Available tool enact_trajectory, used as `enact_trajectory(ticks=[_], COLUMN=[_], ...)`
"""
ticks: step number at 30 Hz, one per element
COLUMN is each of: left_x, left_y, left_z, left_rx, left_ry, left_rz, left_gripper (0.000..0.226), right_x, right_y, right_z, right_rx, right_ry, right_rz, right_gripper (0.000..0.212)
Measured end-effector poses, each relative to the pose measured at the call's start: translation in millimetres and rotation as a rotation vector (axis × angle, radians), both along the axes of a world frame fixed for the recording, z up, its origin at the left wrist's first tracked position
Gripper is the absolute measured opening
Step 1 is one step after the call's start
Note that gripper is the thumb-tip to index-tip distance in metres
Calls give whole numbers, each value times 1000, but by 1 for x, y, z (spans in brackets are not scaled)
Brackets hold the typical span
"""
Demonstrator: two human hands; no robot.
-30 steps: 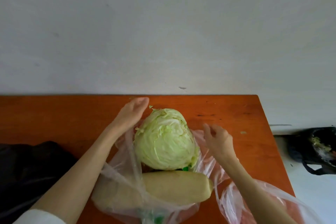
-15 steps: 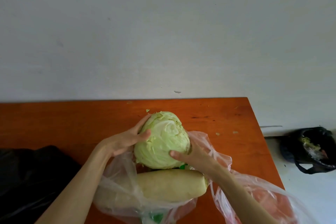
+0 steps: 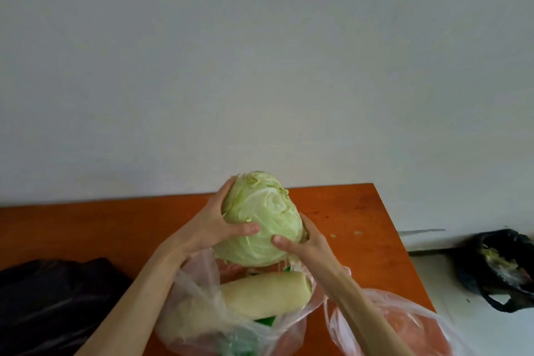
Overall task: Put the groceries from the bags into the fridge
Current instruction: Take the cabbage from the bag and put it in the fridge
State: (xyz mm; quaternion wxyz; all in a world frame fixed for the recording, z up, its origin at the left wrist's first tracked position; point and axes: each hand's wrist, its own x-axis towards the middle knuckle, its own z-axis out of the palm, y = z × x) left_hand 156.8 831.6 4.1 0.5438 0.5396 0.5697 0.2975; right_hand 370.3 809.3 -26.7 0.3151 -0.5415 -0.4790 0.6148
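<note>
Starting far to the left of the cabbage point(image 3: 260, 222), a dark bag point(image 3: 55, 300) is lying on the orange bench point(image 3: 101, 228). Next, the left hand point(image 3: 213, 225) is pressing on the cabbage's left side, with its fingers point(image 3: 224, 192) curling up around the far side and its thumb lying across the front. The cabbage is sitting between both hands, lifted just above the clear bag point(image 3: 202, 306) it seems to be coming out of. Its long way is standing nearly upright, leaning a little to the left. The right hand point(image 3: 306, 243) is cupping the cabbage's lower right side, with its thumb on the front and its other fingers hiding behind. Both hands are gripping it, so neither is nearer. Just below the cabbage, a long pale vegetable point(image 3: 260, 292) is lying sideways in the clear bag. Right of that, a second clear bag point(image 3: 404, 324) is holding something reddish. Far to the right of the cabbage, off the bench, a black bag point(image 3: 497, 266) is sitting on the floor. No fridge is showing, so the cabbage probably needs carrying away from the bench next.
</note>
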Motion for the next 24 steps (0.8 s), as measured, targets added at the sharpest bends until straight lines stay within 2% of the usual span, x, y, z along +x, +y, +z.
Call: enact_trajectory(ticks=[3, 7, 11, 13, 17, 20, 24], left_x=[10, 29, 51, 67, 109, 144, 183], left_y=[-21, -53, -75, -83, -107, -129, -167], left_z=[41, 84, 117, 131, 147, 144, 131], left_rx=[94, 216, 270, 231, -2, -166, -290], left_ry=[-76, -288, -566, -749, -1059, -1118, -947], left_rz=[65, 165, 196, 155, 34, -129, -349], left_gripper=[128, 118, 112, 105, 97, 99, 106], right_x=[6, 19, 48, 66, 95, 119, 143], right_y=[-6, -19, -42, -56, -97, -143, -233], right_z=[36, 95, 166, 191, 207, 201, 171], right_rx=[113, 298, 522, 618, 777, 784, 657], right_ry=[70, 52, 0, -28, -142, -249, -78], right_rz=[21, 11, 3, -56, -193, -288, -494], right_gripper=[102, 117, 106, 97, 79, 87, 103])
